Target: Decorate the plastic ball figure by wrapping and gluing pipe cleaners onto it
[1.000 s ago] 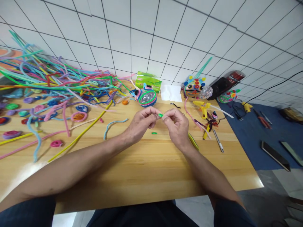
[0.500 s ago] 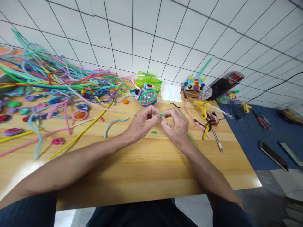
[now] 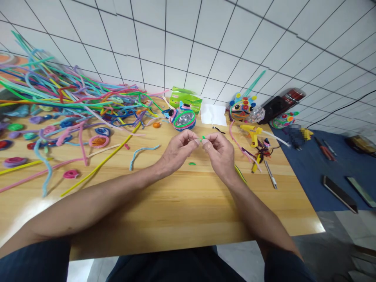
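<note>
Fingertips of my left hand (image 3: 182,150) and my right hand (image 3: 219,154) meet above the wooden table. Between them they pinch a short green pipe cleaner piece (image 3: 203,138), mostly covered by the fingers. Another short green pipe cleaner piece (image 3: 192,163) lies on the wood just below the hands. Behind my left hand stands a small craft figure (image 3: 182,118), wrapped in pink, blue and green pipe cleaner with a clear shiny oval front. A light blue pipe cleaner (image 3: 141,152) lies left of my left hand.
A big heap of coloured pipe cleaners (image 3: 85,96) and several coiled shapes (image 3: 99,141) cover the left side. A green packet (image 3: 185,98) and white paper (image 3: 213,114) sit by the wall. Rightward are a yellow glue gun (image 3: 252,135), a pen (image 3: 270,175), another figure (image 3: 241,108) and phones (image 3: 340,194).
My right fingers have shifted slightly around the green piece, and its end now sticks up a little above the fingertips. Both hands stay in nearly the same place.
</note>
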A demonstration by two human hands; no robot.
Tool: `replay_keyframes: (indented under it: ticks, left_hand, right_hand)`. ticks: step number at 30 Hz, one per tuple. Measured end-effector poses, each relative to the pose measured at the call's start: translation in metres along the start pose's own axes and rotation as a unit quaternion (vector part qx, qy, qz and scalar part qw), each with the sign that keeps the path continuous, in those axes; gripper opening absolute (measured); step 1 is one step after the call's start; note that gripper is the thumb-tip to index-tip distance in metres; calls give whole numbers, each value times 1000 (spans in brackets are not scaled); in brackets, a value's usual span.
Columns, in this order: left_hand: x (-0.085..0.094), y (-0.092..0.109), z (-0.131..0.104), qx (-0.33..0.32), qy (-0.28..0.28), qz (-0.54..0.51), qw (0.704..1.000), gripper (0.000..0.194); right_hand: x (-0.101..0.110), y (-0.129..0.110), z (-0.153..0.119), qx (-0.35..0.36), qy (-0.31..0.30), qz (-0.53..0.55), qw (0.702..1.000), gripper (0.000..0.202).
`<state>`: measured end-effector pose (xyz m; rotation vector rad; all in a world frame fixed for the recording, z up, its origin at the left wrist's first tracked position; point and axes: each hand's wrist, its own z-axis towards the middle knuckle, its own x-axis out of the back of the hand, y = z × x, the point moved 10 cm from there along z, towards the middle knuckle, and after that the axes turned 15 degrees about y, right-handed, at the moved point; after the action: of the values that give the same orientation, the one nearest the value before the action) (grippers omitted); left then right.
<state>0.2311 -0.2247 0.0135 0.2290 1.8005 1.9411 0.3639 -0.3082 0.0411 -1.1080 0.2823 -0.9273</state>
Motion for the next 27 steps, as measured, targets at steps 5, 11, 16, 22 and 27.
replay_keyframes:
  ticks: [5,11,16,22,27]
  left_hand:
    - [1,8,3,-19,-6,-20,1000,28]
    - [-2,-7,7,28,-10,-61,998,29]
    - [-4,-4,8,21,-26,-55,998,33]
    - [-4,-8,7,74,-16,-88,993,33]
    - [-8,-18,3,155,1,-139,978,37]
  right_hand:
    - [-11,8,-2,-64,-54,46,995,31]
    - [-14,10,1,-116,-81,78,987,37]
    - [-10,13,7,-138,-96,68,983,43]
    - [-9,9,8,-99,-81,89,988,33]
    - [0,-12,6,34,-39,11,999,18]
